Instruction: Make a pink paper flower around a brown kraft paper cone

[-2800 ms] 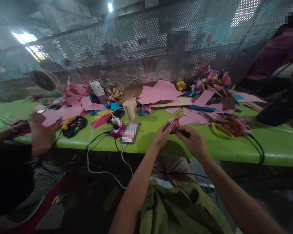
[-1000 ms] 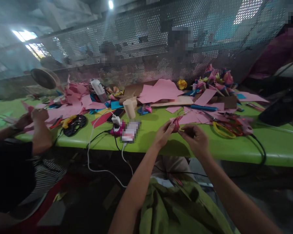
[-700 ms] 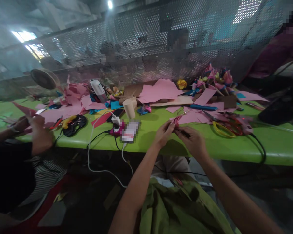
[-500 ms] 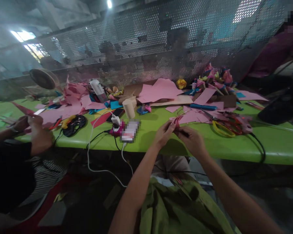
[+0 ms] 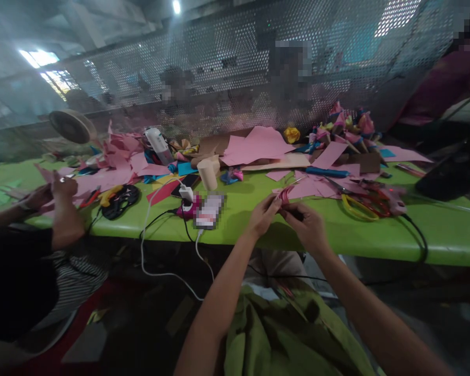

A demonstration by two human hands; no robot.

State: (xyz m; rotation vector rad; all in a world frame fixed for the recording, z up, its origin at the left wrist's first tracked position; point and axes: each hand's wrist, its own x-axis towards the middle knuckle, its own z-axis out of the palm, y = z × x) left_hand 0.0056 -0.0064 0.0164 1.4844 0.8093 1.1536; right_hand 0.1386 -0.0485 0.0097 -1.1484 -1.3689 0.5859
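Note:
A small pink and red striped piece point(image 5: 284, 195) is pinched between my hands just above the front part of the green table. My left hand point(image 5: 265, 214) has its fingers closed around the piece's left side. At its lower right, my right hand point(image 5: 305, 222) is closed with thumb and fingertips together, touching the piece. What exactly lies between the right fingertips is too small to make out. Pink paper pieces point(image 5: 311, 186) lie just beyond my hands. To their right are scissors with yellow handles point(image 5: 356, 208).
A phone point(image 5: 209, 211) lies left of my hands beside a magenta power socket point(image 5: 188, 209) with a white charger point(image 5: 185, 192) and trailing cables. A beige cylinder point(image 5: 207, 175) stands behind it. A co-worker's hands point(image 5: 65, 190) handle pink paper at far left.
My hands and the striped piece stay almost in place, with the right fingers shifting slightly. At the left, the co-worker's hands have turned and shifted with the pink paper.

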